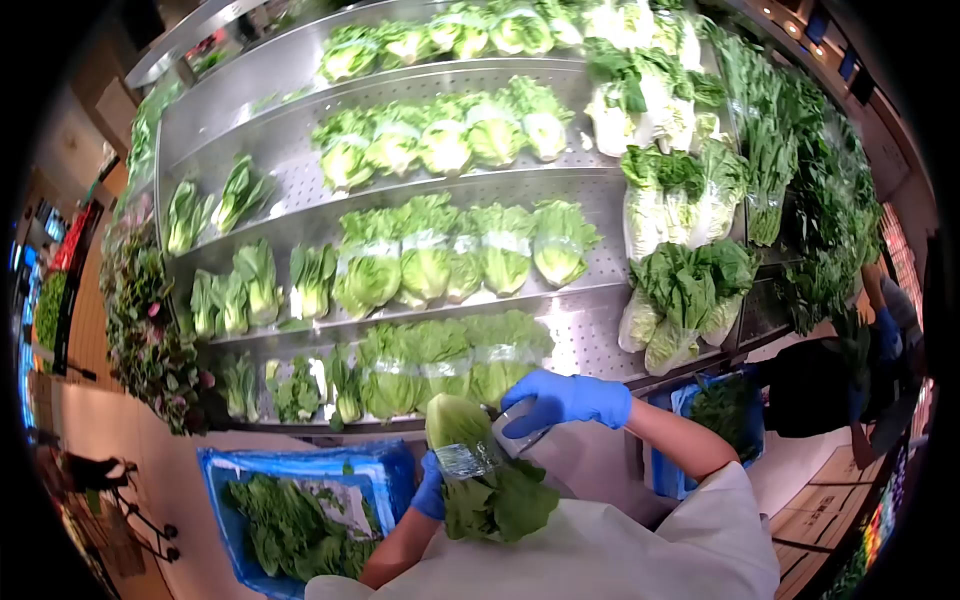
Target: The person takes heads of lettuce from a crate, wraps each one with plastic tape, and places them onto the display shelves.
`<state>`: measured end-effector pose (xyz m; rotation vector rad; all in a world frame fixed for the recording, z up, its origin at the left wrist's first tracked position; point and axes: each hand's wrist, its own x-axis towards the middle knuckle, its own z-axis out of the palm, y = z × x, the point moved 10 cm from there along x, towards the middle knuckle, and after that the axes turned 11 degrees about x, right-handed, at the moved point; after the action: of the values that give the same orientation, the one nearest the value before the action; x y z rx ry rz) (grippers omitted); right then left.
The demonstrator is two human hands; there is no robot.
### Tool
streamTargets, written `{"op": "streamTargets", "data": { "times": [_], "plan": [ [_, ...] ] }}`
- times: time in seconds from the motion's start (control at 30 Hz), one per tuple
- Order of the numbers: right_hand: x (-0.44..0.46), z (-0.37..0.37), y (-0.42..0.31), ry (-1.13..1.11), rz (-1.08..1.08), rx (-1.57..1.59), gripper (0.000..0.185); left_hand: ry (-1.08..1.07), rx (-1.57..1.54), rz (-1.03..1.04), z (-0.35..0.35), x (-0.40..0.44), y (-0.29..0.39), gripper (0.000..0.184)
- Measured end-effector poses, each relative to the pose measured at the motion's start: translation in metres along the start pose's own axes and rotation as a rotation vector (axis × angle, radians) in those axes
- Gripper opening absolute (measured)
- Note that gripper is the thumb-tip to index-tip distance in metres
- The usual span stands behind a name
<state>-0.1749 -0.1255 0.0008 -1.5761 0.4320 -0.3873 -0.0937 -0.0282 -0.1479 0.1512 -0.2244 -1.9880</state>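
Observation:
My left hand (429, 488), in a blue glove, is closed on the side of a lettuce (505, 502) in front of my chest. A shiny clear band (466, 461) runs around the lettuce, its pale base up and its leaves down toward me. In its blue glove, my right hand (572, 399) grips a roll of clear film (512, 424), pale grey, against the lettuce's right side. The fingers partly hide the roll. Behind both hands, banded lettuces (445, 366) stand on the lowest shelf.
Stepped metal shelves (590, 330) hold pak choi (258, 278), more lettuces and napa cabbages (690, 270). A blue crate (225, 462) of greens stands at lower left, another blue crate (672, 470) at right. Another person (815, 385) in dark clothes works at the far right.

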Motion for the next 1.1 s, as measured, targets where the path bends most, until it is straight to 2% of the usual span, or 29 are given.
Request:
{"op": "streamTargets", "data": {
  "times": [0.03, 0.1, 0.13, 0.17, 0.2, 0.23, 0.27, 0.3, 0.33, 0.37, 0.43, 0.47, 0.5, 0.53, 0.6, 0.63, 0.67, 0.7, 0.73, 0.77, 0.83, 0.87, 0.9, 0.93, 0.97, 1.0, 1.07, 1.1],
  "plan": [
    [-0.001, -0.010, 0.010, 0.018, -0.007, -0.008, 0.030, 0.242, 0.123, 0.008, -0.017, 0.008, -0.004, 0.046],
    [-0.002, -0.013, 0.034, -0.111, 0.075, -0.146, 0.028, 0.742, 0.385, -0.080, -0.045, 0.006, -0.013, 0.048],
    [-0.009, -0.018, 0.059, -0.120, 0.331, -0.048, 0.029, 0.446, 0.204, -0.077, -0.021, 0.030, -0.028, 0.044],
    [-0.014, -0.024, 0.060, -0.098, 0.322, -0.055, 0.029, 0.151, 0.022, -0.084, 0.007, 0.045, -0.038, 0.040],
    [-0.027, -0.031, 0.082, -0.161, 0.460, -0.499, 0.030, -0.144, -0.165, -0.095, 0.049, 0.057, -0.039, 0.037],
    [-0.043, -0.040, 0.105, -0.218, 0.600, -0.937, 0.031, -0.269, -0.126, -0.087, 0.071, 0.060, -0.028, 0.037],
    [-0.071, -0.046, 0.156, -0.119, 0.585, -0.762, 0.033, -0.394, -0.085, -0.073, 0.106, 0.065, -0.013, 0.037],
    [-0.096, -0.049, 0.205, -0.029, 0.559, -0.596, 0.036, -0.396, 0.055, -0.036, 0.124, 0.087, 0.008, 0.039],
    [-0.094, -0.054, 0.168, 0.184, 0.402, -0.521, 0.041, -0.395, 0.194, 0.001, 0.140, 0.108, 0.029, 0.041],
    [-0.087, -0.055, 0.163, 0.113, 0.431, -0.614, 0.048, -0.360, 0.146, 0.015, 0.118, 0.124, 0.034, 0.047],
    [-0.086, -0.085, 0.147, 0.470, 0.415, -0.418, 0.044, -0.105, 0.329, 0.060, 0.072, 0.132, 0.045, 0.047],
    [-0.086, -0.097, 0.140, 0.579, 0.314, -0.107, 0.037, 0.023, 0.422, 0.064, 0.053, 0.134, 0.051, 0.047],
    [-0.094, -0.102, 0.148, 0.618, 0.463, 0.043, 0.029, 0.173, 0.465, 0.048, 0.035, 0.129, 0.059, 0.044],
    [-0.101, -0.104, 0.149, 0.694, 0.456, 0.172, 0.028, 0.323, 0.504, 0.025, 0.021, 0.124, 0.067, 0.040],
    [-0.112, -0.099, 0.168, 0.756, 0.469, 0.316, 0.026, 0.538, 0.731, -0.029, 0.048, 0.128, 0.076, 0.054],
    [-0.120, -0.095, 0.191, 0.843, 0.474, 0.443, 0.023, 0.559, 0.726, -0.034, 0.056, 0.136, 0.081, 0.054],
    [-0.130, -0.088, 0.208, 0.931, 0.480, 0.571, 0.019, 0.499, 0.826, -0.060, 0.067, 0.149, 0.084, 0.053],
    [-0.138, -0.079, 0.213, 0.924, 0.490, 0.581, 0.019, 0.431, 0.927, -0.087, 0.075, 0.160, 0.087, 0.052],
    [-0.144, -0.076, 0.212, 0.886, 0.479, 0.482, 0.017, 0.441, 0.932, -0.184, 0.055, 0.167, 0.090, 0.059],
    [-0.146, -0.076, 0.209, 0.847, 0.460, 0.375, 0.015, 0.436, 0.938, -0.173, 0.056, 0.174, 0.096, 0.059],
    [-0.163, -0.063, 0.227, 0.932, 0.552, 0.564, 0.014, 0.436, 1.371, 0.098, 0.086, 0.185, 0.131, 0.067],
    [-0.159, -0.063, 0.220, 0.925, 0.535, 0.549, 0.014, 0.365, 1.572, 0.295, 0.127, 0.193, 0.145, 0.076],
    [-0.164, -0.063, 0.213, 1.017, 0.514, 0.642, 0.013, 0.364, 1.569, 0.318, 0.141, 0.201, 0.163, 0.076],
    [-0.168, -0.066, 0.209, 1.107, 0.497, 0.736, 0.013, 0.145, 2.013, 0.508, 0.182, 0.212, 0.174, 0.080],
    [-0.165, -0.069, 0.206, 1.102, 0.499, 0.722, 0.013, -0.110, 2.437, 0.697, 0.215, 0.217, 0.169, 0.084],
    [-0.164, -0.076, 0.203, 1.126, 0.513, 0.678, 0.014, -0.099, 2.430, 0.711, 0.232, 0.227, 0.185, 0.084],
    [-0.156, -0.083, 0.189, 1.142, 0.551, 0.677, 0.016, -0.423, 2.771, 0.797, 0.266, 0.249, 0.182, 0.090],
    [-0.149, -0.088, 0.181, 1.140, 0.553, 0.666, 0.016, -0.531, 2.848, 0.815, 0.270, 0.266, 0.187, 0.092]
  ]
}}
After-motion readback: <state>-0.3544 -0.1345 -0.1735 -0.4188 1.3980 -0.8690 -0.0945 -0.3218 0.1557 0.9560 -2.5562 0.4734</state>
